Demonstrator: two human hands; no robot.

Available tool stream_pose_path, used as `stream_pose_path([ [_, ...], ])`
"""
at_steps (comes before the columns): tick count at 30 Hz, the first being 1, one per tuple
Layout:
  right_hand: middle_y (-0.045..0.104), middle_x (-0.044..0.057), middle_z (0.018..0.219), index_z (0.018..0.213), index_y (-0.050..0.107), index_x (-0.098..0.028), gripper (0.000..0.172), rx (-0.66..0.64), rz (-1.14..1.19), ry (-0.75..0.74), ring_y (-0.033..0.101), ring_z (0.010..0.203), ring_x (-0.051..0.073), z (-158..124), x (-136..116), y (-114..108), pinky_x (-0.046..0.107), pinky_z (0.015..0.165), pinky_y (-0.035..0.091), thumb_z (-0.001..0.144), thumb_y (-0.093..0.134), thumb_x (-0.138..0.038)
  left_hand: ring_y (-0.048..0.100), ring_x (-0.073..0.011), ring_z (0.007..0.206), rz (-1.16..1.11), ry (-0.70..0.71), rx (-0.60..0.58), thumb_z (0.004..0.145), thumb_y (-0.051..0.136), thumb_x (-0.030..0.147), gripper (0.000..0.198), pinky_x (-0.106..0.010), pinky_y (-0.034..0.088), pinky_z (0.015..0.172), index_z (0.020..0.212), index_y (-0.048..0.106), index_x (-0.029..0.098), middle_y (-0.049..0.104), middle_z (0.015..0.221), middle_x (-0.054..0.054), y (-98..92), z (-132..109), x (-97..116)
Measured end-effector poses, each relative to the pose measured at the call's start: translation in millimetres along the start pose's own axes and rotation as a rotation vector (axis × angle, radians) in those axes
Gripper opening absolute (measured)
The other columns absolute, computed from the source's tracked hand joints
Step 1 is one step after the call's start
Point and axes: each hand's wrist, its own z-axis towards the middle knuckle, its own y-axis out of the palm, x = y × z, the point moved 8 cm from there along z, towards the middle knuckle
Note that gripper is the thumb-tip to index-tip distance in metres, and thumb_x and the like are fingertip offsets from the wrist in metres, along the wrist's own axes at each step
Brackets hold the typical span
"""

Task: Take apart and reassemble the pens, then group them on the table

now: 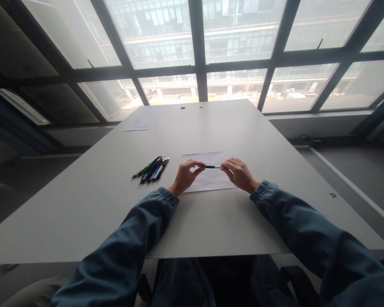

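Note:
Between my two hands a black and pale pen [210, 166] lies level, held just above a white sheet of paper [208, 183]. My left hand [187, 174] pinches its black end between thumb and fingers. At the pale end, my right hand [238, 172] closes around the tip, so that end is partly hidden by the fingers. To the left of my left hand, a loose bunch of several pens [152, 170], mostly black with some green, blue and white, rests on the table.
A long white table [99, 213] stretches from me towards the windows [166, 34]. More paper sheets [141, 119] lie at its far left. A round hole [182, 108] shows near the far edge, and a small dark mark [332, 195] at the right.

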Motion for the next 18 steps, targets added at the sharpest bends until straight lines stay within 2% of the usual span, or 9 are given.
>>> stream_pose_path([
  [5,0.069,0.007,0.088,0.093,0.064,-0.021,0.016,-0.004,0.019,0.025,0.058,0.082,0.021,0,1,0,0.036,0.079,0.045,0.102,0.051,-0.025,0.069,-0.0197,0.086,-0.003,0.021,-0.003,0.086,0.075,0.032,0.016,-0.034,0.053,0.079,0.097,0.074,0.021,0.077,0.094,-0.006,-0.2,0,1],
  [8,0.069,0.007,0.088,0.093,0.064,-0.020,0.016,0.001,0.021,0.037,0.059,0.081,0.021,0,1,-1,0.036,0.079,0.045,0.102,0.051,-0.025,0.069,-0.0195,0.092,-0.018,0.012,-0.037,0.082,0.079,0.039,0.043,-0.033,0.052,0.081,0.120,0.066,0.022,0.075,0.105,-0.007,2.5,1,-2],
  [10,0.069,0.007,0.088,0.093,0.063,-0.020,0.016,0.004,0.021,0.037,0.059,0.081,0.021,0,1,-1,0.036,0.079,0.045,0.102,0.051,-0.025,0.068,-0.0186,0.091,-0.018,-0.038,-0.038,0.084,0.075,0.046,0.049,-0.031,0.051,0.078,0.125,0.061,0.021,0.074,0.105,-0.007,2.6,1,-7],
  [12,0.069,0.007,0.088,0.094,0.063,-0.021,0.015,0.004,0.021,0.034,0.059,0.082,0.021,0,1,-1,0.036,0.079,0.045,0.102,0.052,-0.025,0.066,-0.0170,0.083,0.005,-0.103,-0.028,0.091,0.062,0.053,0.038,-0.029,0.049,0.073,0.108,0.065,0.019,0.072,0.093,-0.005,1.6,1,-14],
  [15,0.069,0.007,0.088,0.094,0.064,-0.021,0.014,0.000,0.022,0.025,0.059,0.083,0.021,0,1,0,0.036,0.079,0.045,0.101,0.052,-0.025,0.057,-0.0143,0.065,0.028,-0.176,-0.072,0.099,0.042,0.057,0.053,-0.027,0.043,0.065,0.073,0.063,0.017,0.063,0.067,-0.001,4.3,-1,-20],
  [18,0.069,0.007,0.088,0.094,0.064,-0.021,0.015,-0.004,0.021,0.015,0.059,0.083,0.021,0,1,1,0.036,0.080,0.045,0.101,0.052,-0.025,0.052,-0.0129,0.058,0.005,-0.209,-0.119,0.099,0.043,0.057,0.058,-0.026,0.040,0.062,0.061,0.059,0.017,0.057,0.057,0.001,7.9,-3,-20],
])
